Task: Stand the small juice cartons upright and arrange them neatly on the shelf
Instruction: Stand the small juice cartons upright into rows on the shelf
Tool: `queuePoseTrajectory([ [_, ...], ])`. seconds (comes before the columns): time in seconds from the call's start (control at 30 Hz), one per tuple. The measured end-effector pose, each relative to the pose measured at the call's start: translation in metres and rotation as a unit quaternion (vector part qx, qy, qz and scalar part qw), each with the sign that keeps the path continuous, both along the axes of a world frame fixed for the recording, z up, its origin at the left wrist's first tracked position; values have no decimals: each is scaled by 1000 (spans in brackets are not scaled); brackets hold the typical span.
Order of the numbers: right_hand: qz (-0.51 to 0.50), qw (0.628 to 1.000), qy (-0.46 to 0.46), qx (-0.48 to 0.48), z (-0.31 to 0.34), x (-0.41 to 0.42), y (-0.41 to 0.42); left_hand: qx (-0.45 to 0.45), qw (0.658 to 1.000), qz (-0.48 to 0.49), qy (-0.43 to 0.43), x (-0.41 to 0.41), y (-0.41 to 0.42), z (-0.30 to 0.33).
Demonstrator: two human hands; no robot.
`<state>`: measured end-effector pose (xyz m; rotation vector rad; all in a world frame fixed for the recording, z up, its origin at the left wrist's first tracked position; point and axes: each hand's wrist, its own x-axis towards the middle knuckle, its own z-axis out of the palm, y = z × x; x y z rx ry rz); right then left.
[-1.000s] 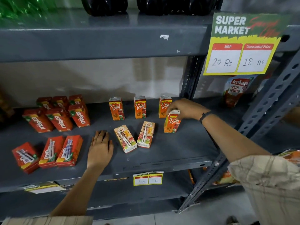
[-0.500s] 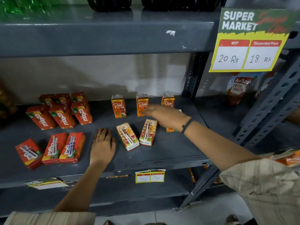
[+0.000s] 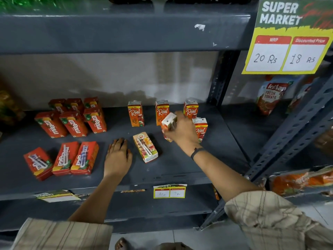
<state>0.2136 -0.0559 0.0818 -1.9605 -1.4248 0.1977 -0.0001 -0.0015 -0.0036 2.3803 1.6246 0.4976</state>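
My right hand [image 3: 182,131] grips an orange Real juice carton [image 3: 168,123], lifted and tilted above the grey shelf [image 3: 162,170]. Three Real cartons stand upright in a back row [image 3: 135,113], [image 3: 161,110], [image 3: 191,109]. A further one [image 3: 201,127] stands in front of them, just right of my hand. One Real carton [image 3: 145,149] lies flat with its straw up, between my hands. My left hand [image 3: 118,154] rests palm down on the shelf, fingers apart, holding nothing.
Red Maaza cartons stand at the back left [image 3: 72,121] and three lie flat at the front left [image 3: 63,159]. A price tag [image 3: 169,191] hangs on the shelf edge. A yellow supermarket sign [image 3: 290,42] and a ketchup pouch [image 3: 270,94] are at the right.
My right hand left the carton it stood at the right, reached left and picked up one of the two flat Real cartons. My left hand stayed put.
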Motion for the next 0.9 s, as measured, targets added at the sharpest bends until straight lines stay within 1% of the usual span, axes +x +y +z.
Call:
queuePoseTrajectory([
  [0.03,-25,998,52,21,-1,-2,0,0,1000,0,0,0,0,0],
  [0.07,-39,996,82,25,-3,-5,-1,0,1000,-1,0,0,0,0],
  [0.13,-53,995,87,0,-9,-11,-4,-1,1000,-3,2,0,0,1],
  [0.27,-46,997,37,-40,-9,-13,-7,-3,1000,-3,4,-1,0,1],
  [0.33,-53,996,-32,-61,-1,-12,-6,-2,1000,-3,7,-1,0,1],
  [0.4,-81,988,-116,-68,9,-12,-4,-1,1000,-4,7,0,0,2],
  [0.43,-91,983,-145,-66,14,-14,-3,-2,1000,-5,6,0,0,2],
  [0.5,-92,979,-168,-73,19,-19,-1,-3,1000,-4,6,0,0,2],
  [0.63,-72,974,-171,-133,21,-21,8,-3,1000,-4,4,0,0,2],
  [0.73,-44,974,-144,-166,26,-13,10,-4,1000,-4,5,-1,0,2],
  [0.8,7,972,-121,-203,35,-5,12,-3,1000,-4,6,-1,0,2],
  [0.87,70,960,-110,-250,48,1,15,-2,1000,-5,6,-1,0,2],
  [0.9,96,950,-119,-271,54,4,17,-2,1000,-5,5,-1,0,2],
])
